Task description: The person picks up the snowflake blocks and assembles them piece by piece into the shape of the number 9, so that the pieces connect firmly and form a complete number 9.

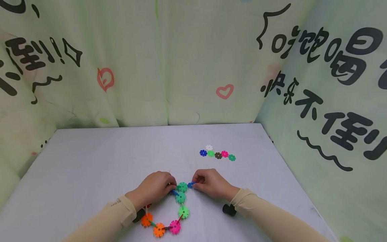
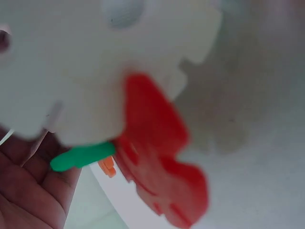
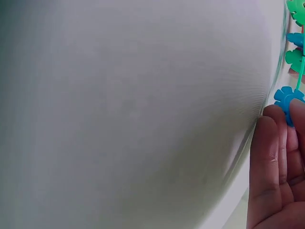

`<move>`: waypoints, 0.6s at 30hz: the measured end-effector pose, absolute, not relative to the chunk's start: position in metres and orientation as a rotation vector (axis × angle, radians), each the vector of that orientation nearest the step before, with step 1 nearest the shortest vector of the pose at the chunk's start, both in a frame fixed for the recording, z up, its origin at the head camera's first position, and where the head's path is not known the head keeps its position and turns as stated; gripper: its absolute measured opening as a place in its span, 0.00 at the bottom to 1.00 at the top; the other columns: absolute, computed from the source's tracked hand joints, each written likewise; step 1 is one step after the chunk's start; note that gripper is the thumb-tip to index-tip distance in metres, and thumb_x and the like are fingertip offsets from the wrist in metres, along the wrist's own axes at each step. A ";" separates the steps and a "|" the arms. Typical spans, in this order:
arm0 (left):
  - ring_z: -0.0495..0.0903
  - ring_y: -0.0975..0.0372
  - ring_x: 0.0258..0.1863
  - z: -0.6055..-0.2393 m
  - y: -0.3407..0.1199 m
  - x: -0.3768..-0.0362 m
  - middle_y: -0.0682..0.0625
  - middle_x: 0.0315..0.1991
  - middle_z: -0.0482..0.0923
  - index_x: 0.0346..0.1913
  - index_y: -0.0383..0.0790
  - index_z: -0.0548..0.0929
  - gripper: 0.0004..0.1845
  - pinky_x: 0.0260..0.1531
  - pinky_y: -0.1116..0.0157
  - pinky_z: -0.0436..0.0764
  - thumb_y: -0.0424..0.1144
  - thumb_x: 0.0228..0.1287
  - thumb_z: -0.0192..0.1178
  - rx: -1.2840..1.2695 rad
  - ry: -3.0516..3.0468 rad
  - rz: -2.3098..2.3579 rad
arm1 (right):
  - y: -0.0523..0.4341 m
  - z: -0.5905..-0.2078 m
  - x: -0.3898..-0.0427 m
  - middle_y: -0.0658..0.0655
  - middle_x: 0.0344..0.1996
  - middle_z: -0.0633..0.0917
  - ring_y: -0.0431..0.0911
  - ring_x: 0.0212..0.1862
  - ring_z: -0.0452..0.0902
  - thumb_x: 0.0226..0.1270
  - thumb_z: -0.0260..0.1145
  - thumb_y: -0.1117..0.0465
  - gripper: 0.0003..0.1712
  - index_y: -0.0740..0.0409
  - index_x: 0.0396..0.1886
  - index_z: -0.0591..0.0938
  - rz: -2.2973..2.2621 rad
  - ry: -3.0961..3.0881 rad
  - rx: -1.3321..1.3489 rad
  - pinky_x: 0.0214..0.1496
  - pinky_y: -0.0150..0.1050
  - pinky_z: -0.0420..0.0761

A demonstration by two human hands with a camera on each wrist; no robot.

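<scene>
— Where is the flower chain (image 1: 180, 197)?

— It lies low in the middle of the frame, on the grey tabletop (image 1: 90, 161).

— What do the hands do?

— The left hand (image 1: 155, 188) curls its grip round the chain's top end. The right hand (image 1: 210, 183) pinches a small blue flower piece (image 1: 190, 185) beside the chain's top green flower.

— Anything else?

— A row of loose flowers (image 1: 217, 154) sits further up, to the right.

**Left wrist view: snowflake discs at close range**

A blurred white notched disc (image 2: 100, 62) fills the frame from 9 to 1 o'clock. A red disc (image 2: 159, 157) overlaps its lower edge toward 5 o'clock. A green edge-on piece (image 2: 82, 157) and a small orange piece (image 2: 108, 166) sit beside it. The left hand (image 2: 28, 191) occupies 7 o'clock.
</scene>
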State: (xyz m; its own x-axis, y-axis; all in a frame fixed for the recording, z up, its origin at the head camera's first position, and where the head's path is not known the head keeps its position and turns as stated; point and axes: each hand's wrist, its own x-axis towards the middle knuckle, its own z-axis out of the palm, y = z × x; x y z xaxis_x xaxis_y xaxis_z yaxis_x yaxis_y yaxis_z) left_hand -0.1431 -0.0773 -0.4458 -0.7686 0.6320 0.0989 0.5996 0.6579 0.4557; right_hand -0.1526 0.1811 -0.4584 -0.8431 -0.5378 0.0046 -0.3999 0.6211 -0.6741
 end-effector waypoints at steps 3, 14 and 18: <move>0.78 0.66 0.32 -0.446 -0.078 -0.142 0.60 0.31 0.80 0.37 0.43 0.88 0.02 0.40 0.62 0.80 0.37 0.66 0.66 1.045 2.796 0.742 | 0.180 -0.458 -0.151 0.40 0.27 0.81 0.37 0.31 0.77 0.63 0.73 0.64 0.08 0.46 0.34 0.82 -1.049 2.635 -0.747 0.36 0.34 0.79; 0.76 0.66 0.36 -0.444 -0.078 -0.142 0.56 0.37 0.79 0.43 0.41 0.88 0.18 0.44 0.63 0.79 0.46 0.53 0.77 1.018 2.674 0.739 | 0.178 -0.455 -0.150 0.41 0.26 0.81 0.38 0.31 0.77 0.62 0.73 0.64 0.07 0.49 0.34 0.83 -1.080 2.592 -0.706 0.36 0.34 0.79; 0.75 0.66 0.33 -0.446 -0.078 -0.141 0.56 0.34 0.78 0.41 0.41 0.88 0.12 0.41 0.64 0.79 0.41 0.56 0.75 1.067 2.716 0.720 | 0.178 -0.456 -0.151 0.40 0.26 0.81 0.37 0.31 0.77 0.62 0.73 0.64 0.07 0.49 0.34 0.83 -1.063 2.592 -0.722 0.36 0.34 0.79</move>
State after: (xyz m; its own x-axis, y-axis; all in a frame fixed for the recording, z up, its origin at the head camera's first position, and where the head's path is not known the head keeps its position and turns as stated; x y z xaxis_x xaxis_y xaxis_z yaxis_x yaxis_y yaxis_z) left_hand -0.1412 -0.0777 -0.4461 -0.7398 0.6712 0.0472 0.6063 0.6347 0.4791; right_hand -0.1507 0.1782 -0.4556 -0.8467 -0.5306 -0.0394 -0.3501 0.6113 -0.7098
